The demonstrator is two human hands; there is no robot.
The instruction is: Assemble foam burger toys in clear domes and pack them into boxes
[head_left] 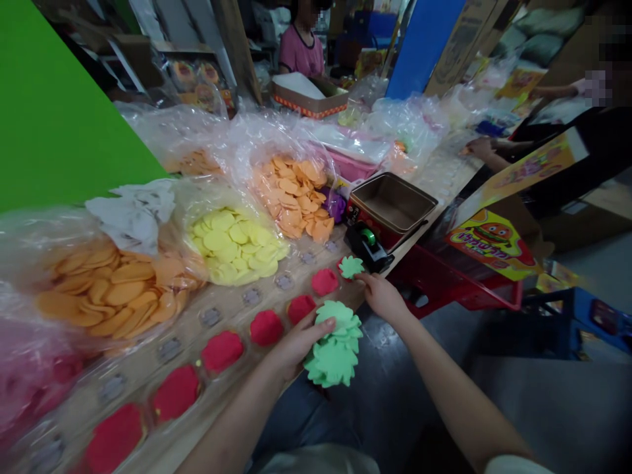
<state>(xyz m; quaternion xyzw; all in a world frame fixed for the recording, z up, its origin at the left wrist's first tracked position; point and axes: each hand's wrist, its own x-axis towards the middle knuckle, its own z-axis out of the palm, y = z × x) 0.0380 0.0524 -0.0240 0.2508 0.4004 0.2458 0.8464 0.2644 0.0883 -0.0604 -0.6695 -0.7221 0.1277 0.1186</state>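
My left hand (pixel 301 339) grips a loose stack of light green, jagged-edged foam pieces (pixel 338 352), thumb on top, near the table's front edge. My right hand (pixel 385 297) has its fingers closed at the near edge of a single green jagged piece (pixel 351 266). That piece lies over the far end of a row of red rounded pieces, a bit of red showing beside it. Closest to the stack in this row are a red piece (pixel 300 307) and another red piece (pixel 324 282). Small clear-and-grey items (pixel 251 296) form a second row behind.
Plastic bags hold yellow discs (pixel 237 247), orange ovals (pixel 113 283) and orange pieces (pixel 296 197). A black tape dispenser (pixel 372 249) stands before a brown tin (pixel 395 201). Below the edge hangs a red crate (pixel 454 280) near a printed box (pixel 494 243). Two people sit farther off.
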